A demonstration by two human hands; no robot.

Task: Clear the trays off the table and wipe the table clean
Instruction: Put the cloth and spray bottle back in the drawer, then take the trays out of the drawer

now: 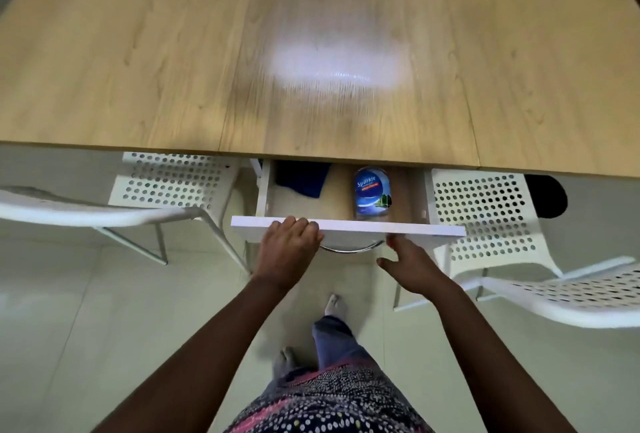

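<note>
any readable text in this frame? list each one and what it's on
"Sparkle": white lettering on the blue label of the bottle lying in the open drawer under the table.
Red band just below that word on the same label: it carries small print, too blurred to read.
Nothing else in view bears text: the blue cloth and the white chairs are unmarked.
</note>
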